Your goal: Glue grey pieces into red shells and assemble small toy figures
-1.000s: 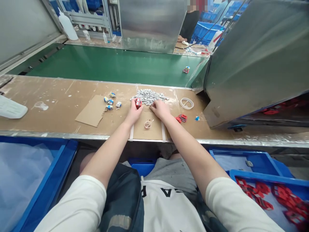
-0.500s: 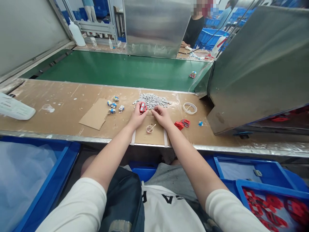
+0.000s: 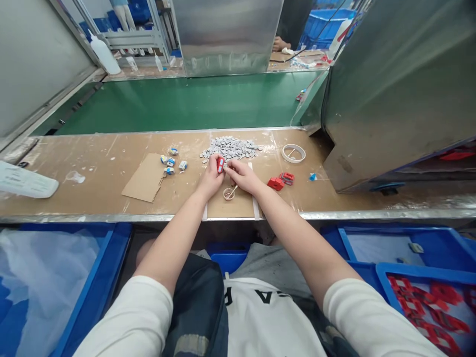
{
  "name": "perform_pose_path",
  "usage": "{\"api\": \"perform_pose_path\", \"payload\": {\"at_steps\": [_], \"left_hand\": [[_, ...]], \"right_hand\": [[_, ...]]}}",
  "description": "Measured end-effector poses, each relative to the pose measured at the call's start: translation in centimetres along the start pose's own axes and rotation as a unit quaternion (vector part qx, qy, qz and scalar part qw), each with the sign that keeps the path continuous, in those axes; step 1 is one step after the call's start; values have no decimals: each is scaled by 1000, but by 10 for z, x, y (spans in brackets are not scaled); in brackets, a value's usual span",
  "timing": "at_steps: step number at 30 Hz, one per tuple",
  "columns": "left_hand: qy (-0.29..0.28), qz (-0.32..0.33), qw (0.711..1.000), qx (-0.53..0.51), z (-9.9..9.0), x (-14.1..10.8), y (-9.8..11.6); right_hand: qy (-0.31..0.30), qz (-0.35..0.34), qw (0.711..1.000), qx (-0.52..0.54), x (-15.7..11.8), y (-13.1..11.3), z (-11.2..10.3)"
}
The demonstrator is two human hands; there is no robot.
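Held in my left hand (image 3: 210, 179) is a small red plastic toy part (image 3: 220, 164) with a pale, window-like panel. My right hand (image 3: 241, 175) is closed at the fingertips on a small grey piece (image 3: 225, 165), close against the red part's right side. Whether the two touch I cannot tell. Just beyond my hands lies a heap of flat grey pieces (image 3: 233, 147). Below them on the table stands a small round cup (image 3: 228, 194) with a thin stick (image 3: 233, 189) leaning in it. Right of my right hand lie several red parts (image 3: 275, 184).
Blue-and-white parts (image 3: 170, 162) lie left, by a cardboard sheet (image 3: 143, 181). A tape roll (image 3: 304, 152) and a blue bit (image 3: 313, 176) are right. Behind runs a green belt (image 3: 193, 104). Blue bins (image 3: 111, 263) flank my lap; one holds red parts (image 3: 427, 307). A person's hand (image 3: 279, 44) shows beyond.
My right hand has come closer to the red toy part, bringing a small grey piece beside it. The red part has turned slightly in my left hand. The view has shifted.
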State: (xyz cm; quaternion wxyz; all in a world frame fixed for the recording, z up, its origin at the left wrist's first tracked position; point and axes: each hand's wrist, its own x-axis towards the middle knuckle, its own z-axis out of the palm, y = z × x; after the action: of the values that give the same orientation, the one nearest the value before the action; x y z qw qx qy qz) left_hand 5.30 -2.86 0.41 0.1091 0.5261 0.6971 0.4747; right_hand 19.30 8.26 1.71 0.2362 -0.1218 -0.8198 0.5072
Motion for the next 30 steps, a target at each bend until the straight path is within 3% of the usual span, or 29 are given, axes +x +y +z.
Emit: {"api": "perform_pose_path", "payload": {"at_steps": [6, 10, 16, 22, 30], "left_hand": [[-4, 2, 999, 38, 3, 0, 0], [-9, 1, 999, 51, 2, 0, 3], [7, -14, 1000, 9, -1, 0, 3], [19, -20, 1000, -10, -1, 1, 1], [8, -28, 1000, 5, -1, -1, 5]], "right_hand": [[17, -45, 990, -136, 0, -8, 1], [12, -47, 985, -168, 0, -10, 2], [64, -24, 994, -85, 2, -4, -1], [20, -31, 999, -24, 4, 2, 2], [20, -14, 1000, -8, 7, 4, 5]]}}
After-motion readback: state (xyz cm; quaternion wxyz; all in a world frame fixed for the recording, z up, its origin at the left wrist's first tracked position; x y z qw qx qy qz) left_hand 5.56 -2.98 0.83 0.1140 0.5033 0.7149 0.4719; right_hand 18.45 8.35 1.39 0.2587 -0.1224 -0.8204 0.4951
